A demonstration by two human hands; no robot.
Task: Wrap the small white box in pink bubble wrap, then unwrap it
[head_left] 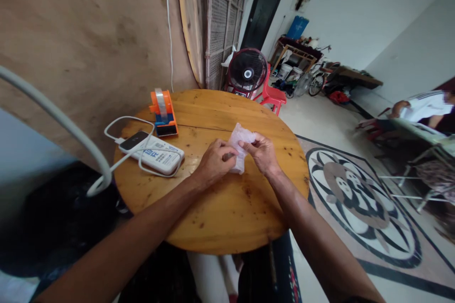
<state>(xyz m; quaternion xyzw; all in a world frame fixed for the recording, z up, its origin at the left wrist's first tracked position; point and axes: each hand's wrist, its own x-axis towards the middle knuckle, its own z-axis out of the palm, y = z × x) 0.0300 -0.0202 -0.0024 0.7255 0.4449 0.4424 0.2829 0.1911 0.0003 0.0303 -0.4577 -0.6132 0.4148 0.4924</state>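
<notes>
Between my hands, above the middle of the round wooden table [220,218], is a crinkled, whitish translucent piece of plastic wrap [240,138] that looks like bubble wrap. My left hand [216,160] is closed at its lower left side, thumb and fingers pinching the edge. The right hand [262,152] grips the upper right part, with the thumb on the near face and the fingers behind. Whether anything is wrapped inside cannot be seen.
An orange and blue tape dispenser [164,111] stands at the table's back left. In front of it lies a white power bank [159,155] with a looping cable. Beyond the table are a fan [248,71] and a red chair [273,91]. A person [424,106] sits at the far right.
</notes>
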